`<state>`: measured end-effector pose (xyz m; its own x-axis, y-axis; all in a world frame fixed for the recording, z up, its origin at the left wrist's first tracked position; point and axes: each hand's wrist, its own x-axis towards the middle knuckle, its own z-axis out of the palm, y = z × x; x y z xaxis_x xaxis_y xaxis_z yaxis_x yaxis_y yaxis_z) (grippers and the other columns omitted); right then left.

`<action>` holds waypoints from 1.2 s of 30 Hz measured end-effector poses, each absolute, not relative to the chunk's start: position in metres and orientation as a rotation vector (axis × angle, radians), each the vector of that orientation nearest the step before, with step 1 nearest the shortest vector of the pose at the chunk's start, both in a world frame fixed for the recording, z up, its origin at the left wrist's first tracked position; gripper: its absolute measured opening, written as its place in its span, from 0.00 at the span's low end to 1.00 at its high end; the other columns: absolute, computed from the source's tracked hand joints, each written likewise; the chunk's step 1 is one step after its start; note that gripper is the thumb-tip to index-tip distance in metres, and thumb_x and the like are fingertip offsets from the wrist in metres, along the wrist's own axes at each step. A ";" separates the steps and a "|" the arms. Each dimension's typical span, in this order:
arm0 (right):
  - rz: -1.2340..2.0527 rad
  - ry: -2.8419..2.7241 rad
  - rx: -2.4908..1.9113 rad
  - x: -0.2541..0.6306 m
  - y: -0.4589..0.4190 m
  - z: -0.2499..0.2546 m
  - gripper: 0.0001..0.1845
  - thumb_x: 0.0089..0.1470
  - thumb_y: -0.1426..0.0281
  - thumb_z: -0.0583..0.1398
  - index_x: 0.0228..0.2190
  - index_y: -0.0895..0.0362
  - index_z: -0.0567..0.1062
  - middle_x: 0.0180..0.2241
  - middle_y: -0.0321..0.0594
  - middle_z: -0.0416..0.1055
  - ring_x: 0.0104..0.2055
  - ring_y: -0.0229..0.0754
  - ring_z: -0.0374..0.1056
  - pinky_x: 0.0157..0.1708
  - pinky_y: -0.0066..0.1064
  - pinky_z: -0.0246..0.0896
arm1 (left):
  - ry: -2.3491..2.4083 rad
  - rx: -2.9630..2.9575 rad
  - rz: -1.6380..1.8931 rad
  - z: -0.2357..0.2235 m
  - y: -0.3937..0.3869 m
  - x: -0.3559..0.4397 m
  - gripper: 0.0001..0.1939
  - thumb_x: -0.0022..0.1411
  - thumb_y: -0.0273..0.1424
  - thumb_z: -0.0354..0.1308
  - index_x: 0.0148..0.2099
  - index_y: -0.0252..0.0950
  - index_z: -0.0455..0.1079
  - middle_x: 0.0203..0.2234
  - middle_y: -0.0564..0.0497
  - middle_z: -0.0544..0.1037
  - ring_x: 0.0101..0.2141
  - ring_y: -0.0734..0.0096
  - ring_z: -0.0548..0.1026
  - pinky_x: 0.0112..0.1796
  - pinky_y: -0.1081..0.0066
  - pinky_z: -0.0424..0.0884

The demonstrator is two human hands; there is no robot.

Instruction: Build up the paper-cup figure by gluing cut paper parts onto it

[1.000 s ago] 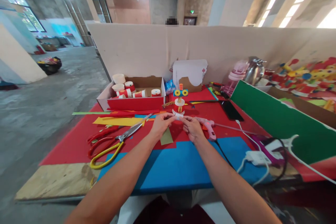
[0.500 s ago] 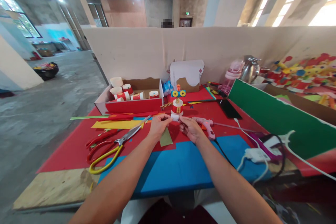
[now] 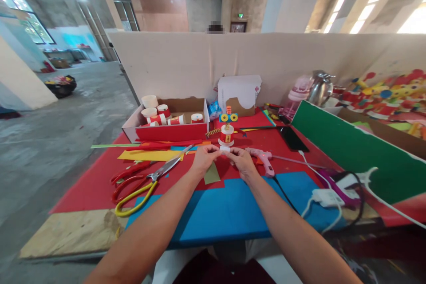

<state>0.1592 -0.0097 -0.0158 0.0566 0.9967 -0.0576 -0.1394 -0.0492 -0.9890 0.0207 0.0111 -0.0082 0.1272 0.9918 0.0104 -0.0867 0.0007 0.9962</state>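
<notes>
My left hand [image 3: 203, 159] and my right hand [image 3: 244, 162] meet over the red table, fingers pinched on a small white strip [image 3: 225, 151] held between them. Just behind the strip stands a little paper-cup figure [image 3: 227, 129], red and white, with a spring neck and blue-and-yellow eyes. A pink glue gun [image 3: 264, 159] lies on the table right beside my right hand. An olive paper piece [image 3: 211, 173] lies under my left hand.
Large red-and-yellow scissors [image 3: 143, 182] lie to the left on coloured paper strips. A cardboard box [image 3: 166, 122] holds several red-and-white cups. A black phone [image 3: 292, 138], a power strip with cables [image 3: 328, 196], a green board [image 3: 353, 153] and bottles stand to the right.
Both hands stay pinched together in front of the cup figure; they have drawn slightly back from its base with the white strip. The view shifted a little.
</notes>
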 end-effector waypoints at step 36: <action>1.322 -0.962 -1.174 0.163 -0.009 -0.016 0.22 0.30 0.55 0.68 0.24 0.58 0.74 0.10 0.27 0.59 0.13 0.28 0.47 0.15 0.25 0.34 | 1.017 1.139 1.150 -0.012 0.014 0.018 0.16 0.39 0.41 0.67 0.22 0.33 0.71 0.12 0.57 0.65 0.15 0.82 0.56 0.19 0.75 0.47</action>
